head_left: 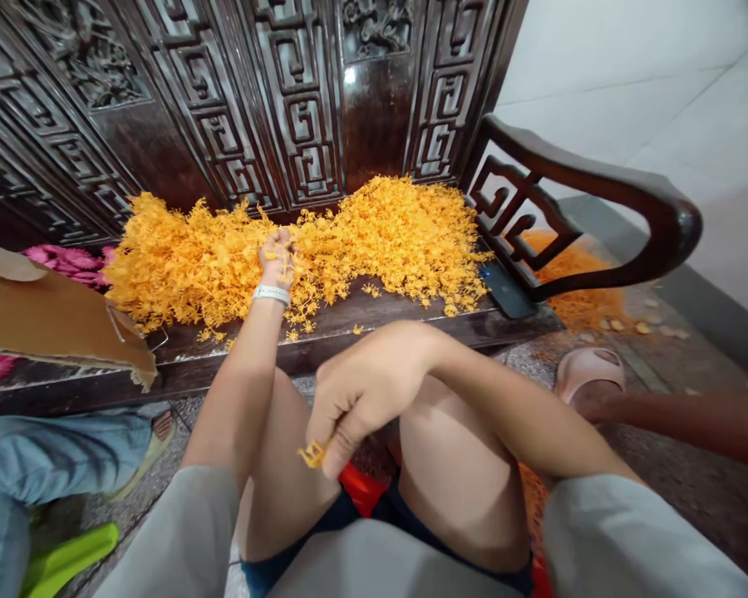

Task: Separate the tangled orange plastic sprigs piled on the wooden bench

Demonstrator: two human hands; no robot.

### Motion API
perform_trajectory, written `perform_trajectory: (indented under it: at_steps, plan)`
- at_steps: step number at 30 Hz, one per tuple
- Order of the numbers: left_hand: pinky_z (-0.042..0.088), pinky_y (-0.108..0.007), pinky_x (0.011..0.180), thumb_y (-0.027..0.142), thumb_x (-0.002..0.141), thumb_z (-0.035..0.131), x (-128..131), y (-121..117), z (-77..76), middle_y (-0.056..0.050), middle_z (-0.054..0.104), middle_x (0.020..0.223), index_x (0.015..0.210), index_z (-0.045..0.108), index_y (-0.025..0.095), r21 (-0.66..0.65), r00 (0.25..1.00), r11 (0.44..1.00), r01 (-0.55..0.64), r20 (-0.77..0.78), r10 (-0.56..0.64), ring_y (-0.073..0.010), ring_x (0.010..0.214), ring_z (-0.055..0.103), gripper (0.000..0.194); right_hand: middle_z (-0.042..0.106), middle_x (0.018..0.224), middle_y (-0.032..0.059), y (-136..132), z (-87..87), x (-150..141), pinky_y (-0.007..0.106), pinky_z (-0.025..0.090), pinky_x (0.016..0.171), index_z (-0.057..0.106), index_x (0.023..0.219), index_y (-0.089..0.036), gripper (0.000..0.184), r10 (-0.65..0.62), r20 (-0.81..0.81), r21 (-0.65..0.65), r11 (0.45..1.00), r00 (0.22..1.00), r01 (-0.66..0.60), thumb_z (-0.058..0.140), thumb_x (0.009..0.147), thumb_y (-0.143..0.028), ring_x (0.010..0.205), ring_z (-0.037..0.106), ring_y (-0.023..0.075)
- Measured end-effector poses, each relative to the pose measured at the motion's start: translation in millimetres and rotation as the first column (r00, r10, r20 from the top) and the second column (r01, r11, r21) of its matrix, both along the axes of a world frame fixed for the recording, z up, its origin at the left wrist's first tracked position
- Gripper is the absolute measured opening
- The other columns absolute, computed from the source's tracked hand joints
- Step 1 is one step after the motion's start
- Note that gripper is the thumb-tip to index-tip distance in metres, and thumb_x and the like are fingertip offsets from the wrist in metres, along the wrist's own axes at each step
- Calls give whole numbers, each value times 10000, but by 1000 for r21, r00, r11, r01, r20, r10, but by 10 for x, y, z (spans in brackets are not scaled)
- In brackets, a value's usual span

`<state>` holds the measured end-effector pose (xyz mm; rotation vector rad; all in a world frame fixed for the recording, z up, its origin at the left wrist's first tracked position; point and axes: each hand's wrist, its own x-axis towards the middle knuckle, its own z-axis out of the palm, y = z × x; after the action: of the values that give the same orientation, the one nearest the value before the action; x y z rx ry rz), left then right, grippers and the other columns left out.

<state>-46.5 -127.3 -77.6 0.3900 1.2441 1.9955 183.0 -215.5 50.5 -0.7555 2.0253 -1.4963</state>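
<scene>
On the dark bench seat lies a long heap of small orange plastic flower pieces [411,237] with thin spread prongs. My left hand [278,259], a pale band on its wrist, reaches into the middle of the heap, palm up. A few pieces rest on its palm, and its curled fingertips partly blend into the heap. Nearer to me, above my lap, my right hand [374,386] is bent downward. Its thumb and fingers pinch one small orange plastic piece [312,453], which sticks out on the left side.
The carved wooden bench [377,124] has a curved armrest [661,216] at right, with a phone [508,291] beside it. An open cardboard box [50,320] and pink pieces [68,264] are at left. Other people's feet [589,378] flank me. More orange material [579,278] lies on the floor.
</scene>
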Motion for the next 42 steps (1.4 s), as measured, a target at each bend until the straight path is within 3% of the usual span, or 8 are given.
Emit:
perform_trajectory:
  at_steps: [2, 3, 6, 8, 13, 24, 39, 42]
  plan:
    - [354, -162, 438, 284, 792, 928, 0, -48, 18, 47, 651, 641, 777, 570, 177, 28, 999, 1000, -9, -32, 10, -38, 453, 503, 374, 634, 724, -1, 212, -136, -9, 249, 467, 706, 714, 854, -150, 377, -91, 49, -185, 978, 995, 99, 778, 925, -514, 702, 581, 123]
    - [355, -161, 437, 298, 761, 950, 28, -73, 30, 27, 685, 668, 784, 586, 171, 47, 999, 999, -6, -49, 8, -41, 457, 520, 387, 595, 669, -21, 386, -227, -9, 240, 430, 624, 701, 835, -163, 403, -329, 30, -333, 887, 944, 320, 827, 867, -545, 642, 539, 111]
    - [400, -158, 453, 349, 773, 941, 154, -124, 59, -6, 750, 754, 844, 632, 176, 100, 991, 994, 50, -126, -37, -47, 464, 551, 361, 430, 595, -84, 911, -478, -2, 224, 278, 493, 622, 879, -203, 445, -914, 249, -683, 69, 321, 727, 743, 888, -631, 523, 299, 78]
    - [428, -155, 461, 371, 815, 910, 242, -133, 68, 7, 738, 742, 873, 680, 181, 112, 979, 985, 130, -169, -110, -50, 464, 553, 305, 428, 614, -95, 1091, -606, -11, 223, 205, 471, 600, 968, -213, 358, -915, 385, -598, -150, 118, 787, 730, 920, -544, 505, 247, 72]
    - [435, -156, 465, 397, 888, 848, 436, -126, 96, 22, 660, 650, 861, 712, 167, 92, 960, 970, 224, -191, -203, -65, 468, 561, 269, 449, 579, -96, 1026, -780, -60, 237, 139, 464, 582, 869, -201, 310, -962, 260, -316, -4, 83, 949, 812, 879, -409, 462, 247, 57]
    - [471, -184, 522, 406, 955, 787, 526, -138, 180, -1, 748, 794, 947, 538, 228, 121, 985, 979, 166, -67, -159, -92, 568, 667, 306, 382, 609, -65, 1045, -734, -11, 274, 252, 598, 426, 674, -209, 530, -922, -385, -56, 55, 29, 997, 724, 918, -572, 600, 344, 96]
    - [567, -232, 689, 124, 765, 859, 675, -212, 221, 91, 572, 676, 874, 395, 255, 199, 964, 944, 262, -95, -247, -110, 666, 695, 495, 548, 731, 80, 930, -586, 7, 344, 247, 679, 648, 919, -155, 329, -546, -827, 374, -354, 136, 857, 462, 1072, -379, 639, 387, 174]
    - [547, -222, 689, 67, 801, 763, 635, -170, 186, 67, 623, 707, 837, 365, 251, 179, 990, 975, 133, -81, -120, -111, 693, 696, 440, 523, 699, 60, 872, -547, 4, 348, 244, 671, 617, 830, -161, 278, -586, -784, 433, -281, 204, 857, 449, 1038, -239, 614, 351, 156]
